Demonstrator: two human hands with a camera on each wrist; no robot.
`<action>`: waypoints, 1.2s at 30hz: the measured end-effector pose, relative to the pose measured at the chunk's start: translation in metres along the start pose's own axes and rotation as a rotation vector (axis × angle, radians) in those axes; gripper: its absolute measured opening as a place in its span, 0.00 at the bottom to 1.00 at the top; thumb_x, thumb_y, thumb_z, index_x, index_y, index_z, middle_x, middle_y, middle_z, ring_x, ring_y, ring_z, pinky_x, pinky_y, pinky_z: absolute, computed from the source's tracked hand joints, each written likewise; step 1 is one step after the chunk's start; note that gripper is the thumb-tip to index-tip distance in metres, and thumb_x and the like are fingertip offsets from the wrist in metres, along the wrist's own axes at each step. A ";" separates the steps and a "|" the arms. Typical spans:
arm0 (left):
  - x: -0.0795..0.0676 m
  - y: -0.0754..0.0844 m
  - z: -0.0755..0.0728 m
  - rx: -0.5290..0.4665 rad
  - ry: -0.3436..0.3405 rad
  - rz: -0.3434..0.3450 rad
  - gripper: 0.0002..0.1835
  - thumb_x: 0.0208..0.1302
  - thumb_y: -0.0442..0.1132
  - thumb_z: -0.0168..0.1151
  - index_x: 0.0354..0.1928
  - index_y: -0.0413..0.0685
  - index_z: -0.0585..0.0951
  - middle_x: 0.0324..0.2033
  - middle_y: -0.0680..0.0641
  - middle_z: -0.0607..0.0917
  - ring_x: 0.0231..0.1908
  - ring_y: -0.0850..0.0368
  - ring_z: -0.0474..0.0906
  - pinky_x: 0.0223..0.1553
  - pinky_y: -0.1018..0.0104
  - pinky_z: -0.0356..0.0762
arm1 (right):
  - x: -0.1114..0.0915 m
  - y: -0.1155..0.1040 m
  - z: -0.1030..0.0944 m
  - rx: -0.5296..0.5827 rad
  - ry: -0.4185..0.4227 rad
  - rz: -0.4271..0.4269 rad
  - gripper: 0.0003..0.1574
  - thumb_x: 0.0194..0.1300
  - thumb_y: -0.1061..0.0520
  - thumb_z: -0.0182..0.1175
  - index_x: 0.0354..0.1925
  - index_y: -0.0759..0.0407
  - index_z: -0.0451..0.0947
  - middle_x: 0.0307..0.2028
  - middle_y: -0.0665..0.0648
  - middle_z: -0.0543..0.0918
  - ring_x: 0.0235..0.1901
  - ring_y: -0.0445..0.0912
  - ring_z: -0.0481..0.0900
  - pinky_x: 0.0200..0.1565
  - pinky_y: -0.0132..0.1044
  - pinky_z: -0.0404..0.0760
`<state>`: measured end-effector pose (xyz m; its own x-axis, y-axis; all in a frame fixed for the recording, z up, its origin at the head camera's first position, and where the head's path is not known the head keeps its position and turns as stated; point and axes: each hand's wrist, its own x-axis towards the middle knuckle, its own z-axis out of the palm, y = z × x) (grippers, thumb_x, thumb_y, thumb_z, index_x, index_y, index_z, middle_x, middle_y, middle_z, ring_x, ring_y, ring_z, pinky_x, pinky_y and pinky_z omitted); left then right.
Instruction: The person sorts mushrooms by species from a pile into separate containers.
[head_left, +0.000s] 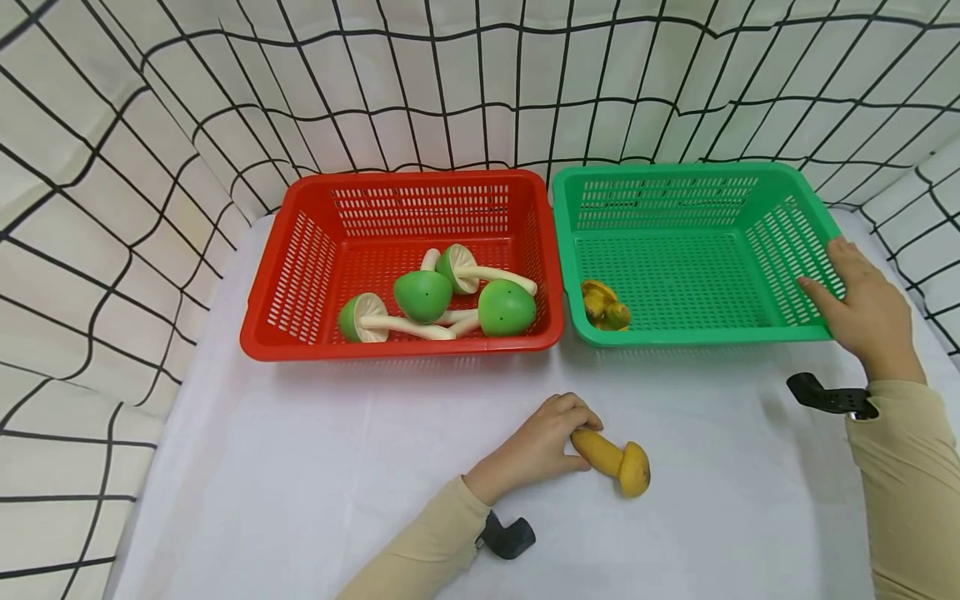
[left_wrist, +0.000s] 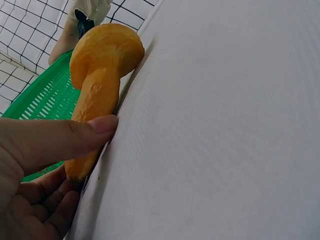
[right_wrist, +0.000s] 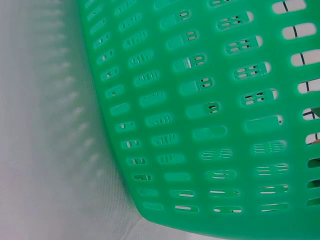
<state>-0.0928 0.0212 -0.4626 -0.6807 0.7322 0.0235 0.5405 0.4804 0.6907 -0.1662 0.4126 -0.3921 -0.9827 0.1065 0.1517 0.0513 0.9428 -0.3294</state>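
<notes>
A yellow toy mushroom [head_left: 607,455] with a thick stem lies on the white cloth in front of the baskets. My left hand [head_left: 543,446] holds it by the stem end, its cap pointing away to the right. In the left wrist view the thumb presses on the stem of the mushroom [left_wrist: 97,95], with the other fingers curled behind. My right hand [head_left: 873,312] grips the right rim of the green basket [head_left: 712,336], thumb inside. The basket's slotted wall [right_wrist: 185,117] fills most of the right wrist view, where the hand is out of sight.
Left of the green basket stands a red basket [head_left: 405,350] with several green-capped, white-stemmed mushrooms [head_left: 423,296]. Small yellow-brown mushrooms [head_left: 603,306] lie in the green basket's near left corner. A black wire grid [head_left: 480,108] over white cloth rises behind and along the sides.
</notes>
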 end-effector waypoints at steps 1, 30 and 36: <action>0.000 0.000 0.000 -0.002 0.000 0.001 0.20 0.48 0.35 0.74 0.45 0.47 0.80 0.42 0.52 0.76 0.46 0.60 0.69 0.52 0.76 0.65 | 0.000 0.000 0.000 0.000 -0.001 -0.001 0.42 0.73 0.42 0.38 0.71 0.66 0.42 0.70 0.67 0.48 0.71 0.58 0.43 0.67 0.56 0.45; 0.001 -0.003 0.003 -0.097 0.068 0.001 0.17 0.50 0.38 0.74 0.43 0.46 0.83 0.36 0.54 0.79 0.40 0.64 0.71 0.46 0.78 0.68 | 0.001 0.002 0.001 -0.002 -0.001 0.003 0.42 0.73 0.41 0.38 0.71 0.66 0.42 0.70 0.67 0.48 0.71 0.58 0.43 0.67 0.55 0.44; 0.001 -0.003 0.002 -0.134 0.126 -0.002 0.17 0.49 0.37 0.74 0.43 0.45 0.83 0.36 0.53 0.78 0.40 0.63 0.71 0.45 0.77 0.69 | 0.000 0.001 0.000 -0.001 -0.005 0.001 0.43 0.73 0.41 0.37 0.71 0.66 0.42 0.70 0.66 0.48 0.71 0.57 0.43 0.67 0.55 0.45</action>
<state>-0.0937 0.0216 -0.4659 -0.7427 0.6611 0.1065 0.4741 0.4068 0.7809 -0.1664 0.4135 -0.3925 -0.9835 0.1057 0.1470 0.0523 0.9430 -0.3285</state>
